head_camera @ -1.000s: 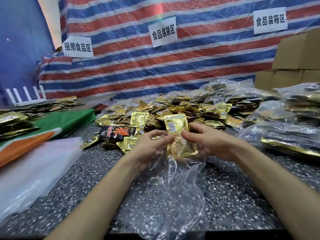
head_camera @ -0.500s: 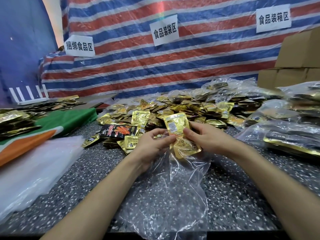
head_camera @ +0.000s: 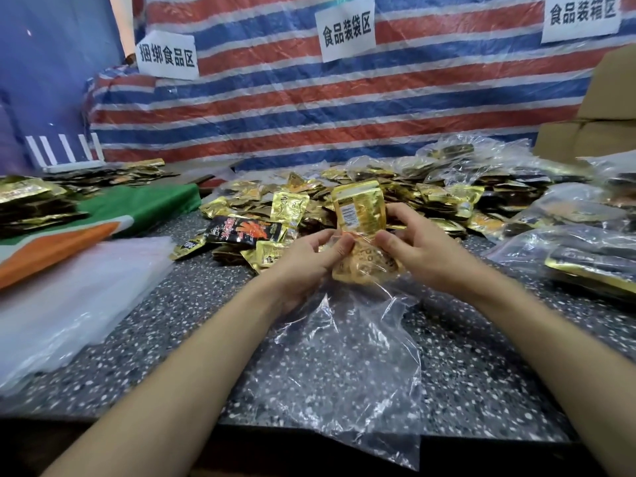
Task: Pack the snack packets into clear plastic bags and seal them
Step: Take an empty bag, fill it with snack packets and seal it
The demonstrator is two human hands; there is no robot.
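— What's over at the bench's left edge?

— A stack of flat clear sheets (head_camera: 69,297), with a green and orange cloth (head_camera: 103,218) behind it, toward the far-left corner.

— And your hands?

— My left hand (head_camera: 306,266) pinches the mouth of the clear plastic bag (head_camera: 347,366), grip clenched on the film. The bag hangs from there toward the near edge, crumpled and spilling just over it. My right hand (head_camera: 423,253) grips a gold snack packet (head_camera: 359,210), upright, its top above my fingers and its lower part at the bag's mouth. Another gold packet (head_camera: 361,266) shows through the plastic between my hands.

— Behind them?

— A loose heap of gold packets (head_camera: 430,197) across the middle, with a black and orange packet (head_camera: 241,232) at its left side.

— The right edge?

— Filled clear bags (head_camera: 585,253) lie there; cardboard boxes (head_camera: 585,139) stand at the far-right corner.
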